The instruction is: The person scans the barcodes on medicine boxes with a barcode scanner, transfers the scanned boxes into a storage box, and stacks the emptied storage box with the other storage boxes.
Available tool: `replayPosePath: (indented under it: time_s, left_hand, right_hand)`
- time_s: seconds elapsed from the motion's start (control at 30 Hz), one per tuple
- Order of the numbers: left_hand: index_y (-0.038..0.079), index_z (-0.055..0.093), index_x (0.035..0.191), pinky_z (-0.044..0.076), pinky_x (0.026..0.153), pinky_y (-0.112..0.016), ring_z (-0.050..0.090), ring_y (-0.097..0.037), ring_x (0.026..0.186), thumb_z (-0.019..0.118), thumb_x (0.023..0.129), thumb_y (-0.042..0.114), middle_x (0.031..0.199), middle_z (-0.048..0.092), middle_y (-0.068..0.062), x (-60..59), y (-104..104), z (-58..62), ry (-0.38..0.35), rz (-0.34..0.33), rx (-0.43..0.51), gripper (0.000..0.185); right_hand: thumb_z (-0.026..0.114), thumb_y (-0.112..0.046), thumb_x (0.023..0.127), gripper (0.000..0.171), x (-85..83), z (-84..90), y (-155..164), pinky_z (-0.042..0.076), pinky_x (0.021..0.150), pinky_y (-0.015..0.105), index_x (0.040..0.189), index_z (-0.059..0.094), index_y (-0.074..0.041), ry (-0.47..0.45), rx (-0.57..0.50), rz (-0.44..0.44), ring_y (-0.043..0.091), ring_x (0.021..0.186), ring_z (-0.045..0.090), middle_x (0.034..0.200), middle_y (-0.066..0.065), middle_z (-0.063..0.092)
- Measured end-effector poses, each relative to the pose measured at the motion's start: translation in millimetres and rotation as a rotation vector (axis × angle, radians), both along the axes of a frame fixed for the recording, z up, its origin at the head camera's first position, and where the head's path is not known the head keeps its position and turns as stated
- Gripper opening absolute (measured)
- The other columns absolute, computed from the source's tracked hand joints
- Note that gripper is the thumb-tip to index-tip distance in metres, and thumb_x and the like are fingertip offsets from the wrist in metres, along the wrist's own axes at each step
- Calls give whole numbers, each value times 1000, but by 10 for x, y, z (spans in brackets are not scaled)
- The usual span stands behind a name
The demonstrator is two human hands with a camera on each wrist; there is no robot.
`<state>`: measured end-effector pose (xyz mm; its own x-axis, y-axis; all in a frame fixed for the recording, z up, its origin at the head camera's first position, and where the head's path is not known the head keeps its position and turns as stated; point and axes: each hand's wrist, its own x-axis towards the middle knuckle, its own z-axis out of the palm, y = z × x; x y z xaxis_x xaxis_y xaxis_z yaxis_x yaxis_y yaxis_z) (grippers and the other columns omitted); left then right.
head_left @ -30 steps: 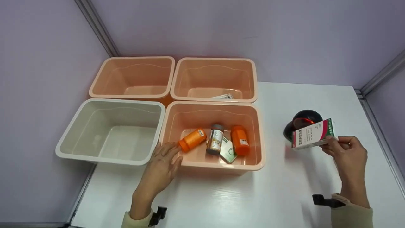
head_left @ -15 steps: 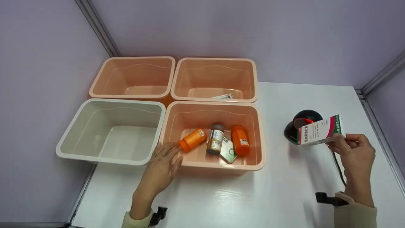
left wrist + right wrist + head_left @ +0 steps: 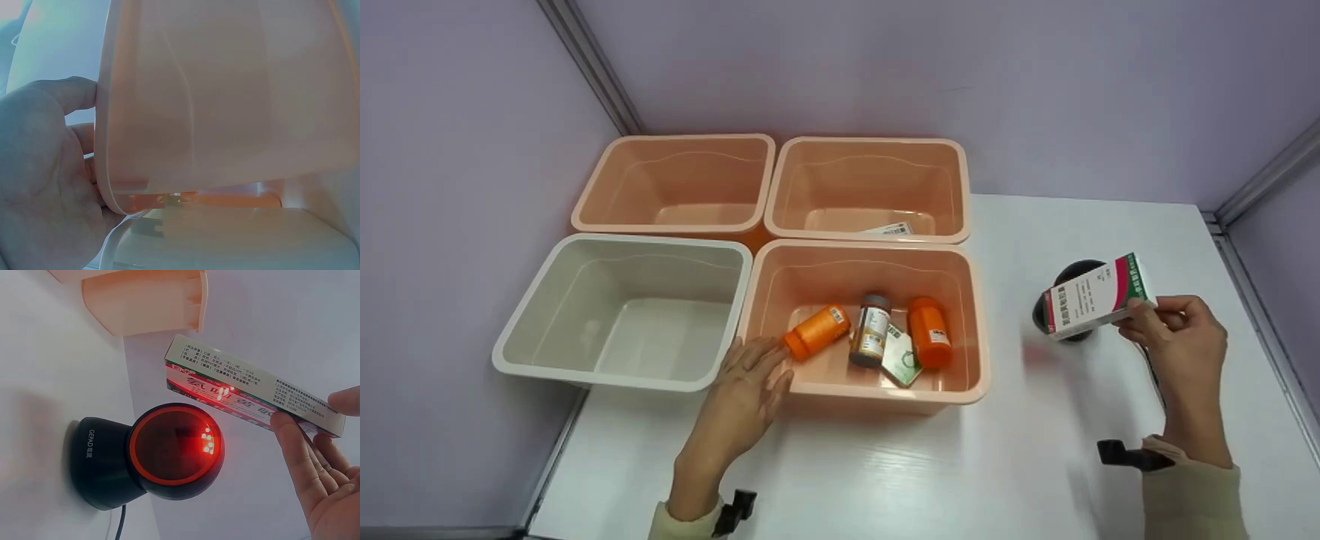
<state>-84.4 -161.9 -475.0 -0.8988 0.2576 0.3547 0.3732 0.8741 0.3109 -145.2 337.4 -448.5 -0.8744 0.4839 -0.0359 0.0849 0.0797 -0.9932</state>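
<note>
At the right of the head view, my right hand [image 3: 1179,343] pinches one end of a white medicine box [image 3: 1091,298] with a magenta and green end. The box is tilted above a black barcode scanner [image 3: 177,453], mostly hidden behind it in the head view. In the right wrist view, red light from the scanner falls on the box's printed side; box and scanner are apart. My left hand [image 3: 744,394] rests with fairly straight fingers on the near left corner of the front peach bin [image 3: 864,391]. Inside that bin lie two orange bottles [image 3: 817,331], a grey-capped bottle [image 3: 871,330] and a green-white box [image 3: 900,356].
A grey-white bin [image 3: 619,379] stands left of the front peach bin. Two more peach bins stand behind, the left one [image 3: 671,227] and the right one [image 3: 870,142], which holds a white box [image 3: 892,229]. Purplish walls [image 3: 885,67] enclose the white table [image 3: 870,465].
My right hand and the medicine box shifted slightly right, then back left and a little farther up, now covering more of the scanner. The left hand has stayed still.
</note>
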Motion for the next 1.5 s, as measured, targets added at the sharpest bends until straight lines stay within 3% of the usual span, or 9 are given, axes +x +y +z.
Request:
replayPosePath:
  time_s: [0.23,0.97,1.13,1.5]
  left_hand:
    - [11,64,120,24,118,-43,52,-19,124,51,96,35,128,59,-5,3,1,4,-18,11,0,37]
    - [11,63,120,22,119,-42,49,-19,128,51,96,34,130,59,-6,-7,-10,-3,-49,4,14,36]
    - [11,64,118,23,119,-44,50,-19,127,54,95,32,128,60,-5,-10,-11,6,-25,-7,26,33]
    - [11,63,119,24,119,-44,50,-20,126,52,95,34,128,60,-6,-9,-13,-9,-24,-3,6,35]
  right_hand:
    - [73,-18,81,29,-99,54,-86,58,62,20,98,51,-7,-2,61,72,8,61,70,81,-3,64]
    - [73,-16,81,30,-431,251,-231,59,61,23,99,54,-1,130,-10,202,14,61,69,82,4,65]
    - [75,-15,79,33,-480,305,-235,59,60,23,100,54,0,168,-49,214,16,59,69,80,6,67]
    - [73,-14,80,27,-619,430,-293,59,59,23,96,56,-2,188,-26,209,14,60,68,81,4,65]
